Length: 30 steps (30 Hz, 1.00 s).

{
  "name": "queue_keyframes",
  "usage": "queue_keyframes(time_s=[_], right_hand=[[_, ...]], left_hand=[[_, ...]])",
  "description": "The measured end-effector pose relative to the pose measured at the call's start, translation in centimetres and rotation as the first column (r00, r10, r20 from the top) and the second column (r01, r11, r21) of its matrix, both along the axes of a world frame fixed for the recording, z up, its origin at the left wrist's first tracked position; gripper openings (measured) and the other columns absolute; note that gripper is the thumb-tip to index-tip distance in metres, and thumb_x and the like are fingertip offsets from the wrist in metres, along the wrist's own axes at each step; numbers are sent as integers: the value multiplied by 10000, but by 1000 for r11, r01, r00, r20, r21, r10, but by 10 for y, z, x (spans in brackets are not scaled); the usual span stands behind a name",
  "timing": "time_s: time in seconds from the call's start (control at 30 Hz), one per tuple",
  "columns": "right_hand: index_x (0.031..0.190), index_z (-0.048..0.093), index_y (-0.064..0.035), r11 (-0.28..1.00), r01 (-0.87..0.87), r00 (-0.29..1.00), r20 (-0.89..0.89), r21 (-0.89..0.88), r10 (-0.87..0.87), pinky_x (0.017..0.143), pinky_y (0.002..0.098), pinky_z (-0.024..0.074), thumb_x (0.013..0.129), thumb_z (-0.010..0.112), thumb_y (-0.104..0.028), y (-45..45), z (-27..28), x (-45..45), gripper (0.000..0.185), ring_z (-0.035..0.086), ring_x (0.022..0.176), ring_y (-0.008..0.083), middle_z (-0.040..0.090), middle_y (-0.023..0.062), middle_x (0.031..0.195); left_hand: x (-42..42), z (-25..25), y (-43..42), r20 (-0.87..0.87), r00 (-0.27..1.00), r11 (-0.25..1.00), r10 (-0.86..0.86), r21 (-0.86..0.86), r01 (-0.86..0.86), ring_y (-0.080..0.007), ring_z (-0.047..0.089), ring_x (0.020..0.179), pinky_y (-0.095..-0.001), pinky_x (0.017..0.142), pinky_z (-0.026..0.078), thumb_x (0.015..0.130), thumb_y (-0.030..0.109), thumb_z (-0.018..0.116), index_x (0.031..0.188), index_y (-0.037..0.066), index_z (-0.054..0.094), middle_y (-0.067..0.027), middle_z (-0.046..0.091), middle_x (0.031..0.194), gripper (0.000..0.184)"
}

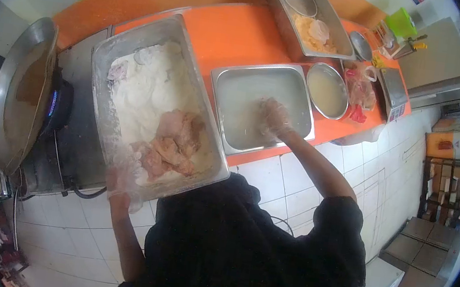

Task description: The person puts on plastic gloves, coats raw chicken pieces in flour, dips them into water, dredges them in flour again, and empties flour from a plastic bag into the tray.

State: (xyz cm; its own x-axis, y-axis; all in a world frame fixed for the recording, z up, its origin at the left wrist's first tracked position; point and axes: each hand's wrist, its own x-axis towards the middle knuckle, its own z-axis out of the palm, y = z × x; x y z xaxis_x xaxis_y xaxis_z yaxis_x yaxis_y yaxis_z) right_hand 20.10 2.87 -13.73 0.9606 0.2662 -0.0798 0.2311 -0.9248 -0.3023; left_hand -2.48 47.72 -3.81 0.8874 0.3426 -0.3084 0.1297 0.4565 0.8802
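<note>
A large metal tray (99, 77) holds white flour (147, 89) and several pieces of raw meat (172, 144) near its front end. My left hand (124, 176), in a clear plastic glove, is at the tray's near left corner; its fingers are too blurred to read. To the right is a smaller steel pan (220, 110) of cloudy liquid (241, 98). My right hand (274, 119), gloved as well, reaches into this pan, fingers low at the liquid. Whatever it may hold is hidden.
On the left, a large wok (21, 98) of oil sits over a blue burner flame (54, 103). Right of the pan are a round bowl (327, 92) of pale liquid, plastic bags (359, 88) and a scale (393, 89). Behind stands a deep tray (284, 20) with a sieve (298, 0).
</note>
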Motion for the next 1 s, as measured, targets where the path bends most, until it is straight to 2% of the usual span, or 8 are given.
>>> queue_keyframes(time_s=[0.07,0.13,0.2,0.3,0.53,0.6,0.7,1.0], right_hand=[[852,639,-95,988,-30,997,65,-152,40,724,398,487,765,593,-188,-5,-4,-2,135,607,801,307,619,149,855],[856,633,-96,1000,-21,998,56,11,20,713,400,477,714,582,-135,-4,28,-7,157,596,751,307,621,136,827],[832,636,-93,992,-124,991,39,-17,125,694,400,480,723,570,-138,-15,20,-1,135,599,742,298,621,122,803],[793,648,-89,987,-160,985,-61,-3,160,664,384,485,743,609,-170,-25,20,1,103,610,713,275,641,105,770],[712,663,-57,945,28,966,-251,326,58,625,385,483,701,654,-125,-29,72,-12,70,621,673,302,651,158,738],[725,664,-49,959,12,978,-202,284,48,641,398,486,709,642,-120,-23,97,-13,76,623,691,328,643,178,749],[750,670,-43,975,-66,987,-130,212,95,658,410,492,715,629,-106,-15,143,-16,84,624,717,358,637,194,767],[778,680,-40,978,-142,979,-123,150,161,656,402,495,712,618,-79,-7,180,-7,98,631,707,343,634,192,748]], left_hand=[[-22,-49,21,-123,992,897,-18,436,70,-215,478,1144,-329,926,433,884,200,559,1272,40,456,-118,467,1246,432],[-29,-45,11,-68,997,872,-27,486,57,-212,483,1154,-336,938,433,888,188,549,1283,46,440,-113,456,1279,433],[-27,-22,-12,177,984,987,-13,159,-16,-212,486,1160,-340,945,431,892,176,536,1291,55,428,-110,445,1303,430],[-19,-9,-22,-78,990,976,121,191,-104,-205,486,1157,-340,940,437,889,181,537,1274,40,440,-108,464,1281,421],[-31,-41,-9,-83,964,959,251,159,-236,-213,501,1123,-323,895,437,887,169,578,1275,22,437,-98,499,1243,438],[-25,-40,-10,-168,948,954,270,181,-240,-216,497,1134,-330,906,438,890,169,576,1272,22,437,-105,495,1250,432],[-19,-20,-29,32,972,961,231,147,-233,-194,509,1108,-325,898,451,891,185,551,1297,21,427,-92,512,1195,455],[-18,-13,-28,-8,987,923,162,354,-148,-213,459,1184,-349,934,432,890,161,540,1251,-10,513,-108,453,1298,400]])
